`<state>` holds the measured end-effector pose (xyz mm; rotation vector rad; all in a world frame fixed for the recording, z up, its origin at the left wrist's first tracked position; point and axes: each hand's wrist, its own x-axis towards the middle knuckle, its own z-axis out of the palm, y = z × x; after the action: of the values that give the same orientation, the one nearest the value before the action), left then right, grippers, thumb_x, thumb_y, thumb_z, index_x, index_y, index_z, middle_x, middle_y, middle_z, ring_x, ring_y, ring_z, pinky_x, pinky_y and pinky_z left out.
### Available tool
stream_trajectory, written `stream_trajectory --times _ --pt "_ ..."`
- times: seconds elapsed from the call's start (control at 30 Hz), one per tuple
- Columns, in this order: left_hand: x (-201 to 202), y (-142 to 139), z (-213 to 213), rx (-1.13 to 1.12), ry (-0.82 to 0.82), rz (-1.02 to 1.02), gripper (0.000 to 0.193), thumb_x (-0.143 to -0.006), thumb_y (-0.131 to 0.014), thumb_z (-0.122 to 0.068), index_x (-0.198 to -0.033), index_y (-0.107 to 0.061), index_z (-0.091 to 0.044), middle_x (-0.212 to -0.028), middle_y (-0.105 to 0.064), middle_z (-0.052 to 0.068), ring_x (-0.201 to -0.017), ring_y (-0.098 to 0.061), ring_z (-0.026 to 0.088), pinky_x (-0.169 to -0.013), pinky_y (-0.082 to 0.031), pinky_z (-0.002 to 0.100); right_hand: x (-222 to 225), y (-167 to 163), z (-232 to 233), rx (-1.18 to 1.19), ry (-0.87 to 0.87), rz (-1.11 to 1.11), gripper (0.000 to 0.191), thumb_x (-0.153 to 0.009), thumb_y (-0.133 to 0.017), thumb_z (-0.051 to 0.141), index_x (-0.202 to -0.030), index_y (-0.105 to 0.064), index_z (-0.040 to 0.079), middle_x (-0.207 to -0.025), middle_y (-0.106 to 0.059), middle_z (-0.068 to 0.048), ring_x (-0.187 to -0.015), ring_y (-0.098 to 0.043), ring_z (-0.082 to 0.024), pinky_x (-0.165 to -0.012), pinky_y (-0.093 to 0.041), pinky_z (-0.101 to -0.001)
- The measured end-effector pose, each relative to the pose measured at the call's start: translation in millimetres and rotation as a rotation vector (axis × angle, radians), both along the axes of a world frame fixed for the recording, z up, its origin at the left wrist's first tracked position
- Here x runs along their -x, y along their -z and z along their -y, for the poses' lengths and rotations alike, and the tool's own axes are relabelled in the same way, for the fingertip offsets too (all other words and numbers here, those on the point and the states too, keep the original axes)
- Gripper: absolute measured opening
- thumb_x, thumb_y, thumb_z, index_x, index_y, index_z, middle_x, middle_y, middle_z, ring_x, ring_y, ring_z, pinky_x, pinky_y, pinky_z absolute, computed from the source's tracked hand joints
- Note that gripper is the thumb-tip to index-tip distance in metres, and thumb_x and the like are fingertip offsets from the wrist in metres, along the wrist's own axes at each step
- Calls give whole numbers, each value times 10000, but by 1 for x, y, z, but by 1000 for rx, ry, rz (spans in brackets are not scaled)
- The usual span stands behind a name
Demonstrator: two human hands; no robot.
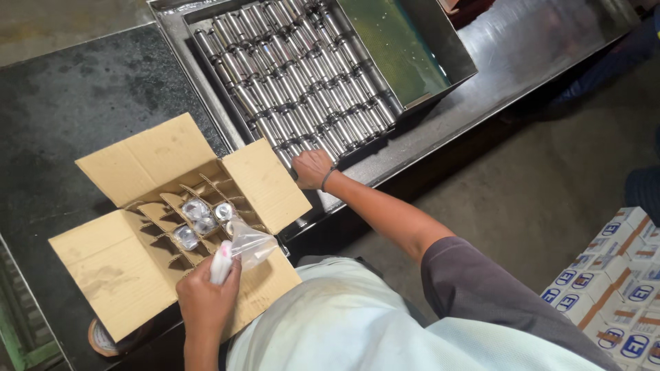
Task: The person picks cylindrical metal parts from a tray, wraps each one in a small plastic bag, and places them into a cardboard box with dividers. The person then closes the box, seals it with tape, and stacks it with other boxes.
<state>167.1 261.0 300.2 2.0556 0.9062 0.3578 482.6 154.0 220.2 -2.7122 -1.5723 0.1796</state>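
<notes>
Lower left, your left hand (205,297) is closed round a clear plastic bag (246,245), right over the cardboard box (117,264) with its divider cells. Up at centre, your right hand (311,168) curls over the metal cylinders (302,82) at the steel tray (433,51) edge; can't tell if it's got one.

I see open room over the dark worktop (75,89) left of the open brown cardboard box (124,268). Its raised flaps and cardboard dividers (165,220) crowd the cells (three already hold bagged metal parts). The packed rows of shiny steel cylinders (302,89) fill the metal tray (440,48), except its bare green-tinted right end.
</notes>
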Motion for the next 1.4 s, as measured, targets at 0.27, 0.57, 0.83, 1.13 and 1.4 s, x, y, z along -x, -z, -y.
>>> stream_trajectory --times 0.27,0.57,0.83,1.13,1.4 --pt "3 -7 -2 53 4 -13 284 -886 -761 -278 -972 -773 -8 -661 -679 190 -531 -637 250 -575 -503 376 -20 -5 6 -35 65 -253 621 -793 -688 633 -653 -693 27 -583 -651 -178 -566 -667 -315 -584 -555 -469" --pt "-6 -6 -2 137 15 26 299 -894 -759 -280 -968 -757 9 -575 -649 141 -485 -533 147 -518 -465 340 -38 -8 53 -27 226 -492 610 -858 -534 574 -624 -736 48 -514 -588 -162 -473 -543 -287 -501 -432 -460" --pt "-21 0 0 178 24 71 298 -897 -758 -275 -982 -758 10 -622 -689 131 -525 -553 136 -540 -486 340 41 -65 106 -463 139 -1014 496 -860 -423 437 -723 -629 7 -568 -589 -70 -474 -577 -154 -456 -460 -323" --pt "-20 5 13 308 24 344 302 -1018 -681 -245 -872 -691 20 -628 -676 139 -595 -704 147 -587 -555 321 108 -110 76 -469 -55 -1137 363 -902 -460 325 -722 -524 17 -583 -508 -86 -512 -509 -213 -509 -428 -340" --pt "-16 19 20 513 209 294 125 -906 -679 -95 -951 -702 20 -680 -685 125 -518 -601 165 -474 -466 303 146 -96 30 -602 -138 -727 194 -1058 -586 196 -1132 -655 30 -1053 -693 -153 -921 -681 -283 -806 -542 -377"
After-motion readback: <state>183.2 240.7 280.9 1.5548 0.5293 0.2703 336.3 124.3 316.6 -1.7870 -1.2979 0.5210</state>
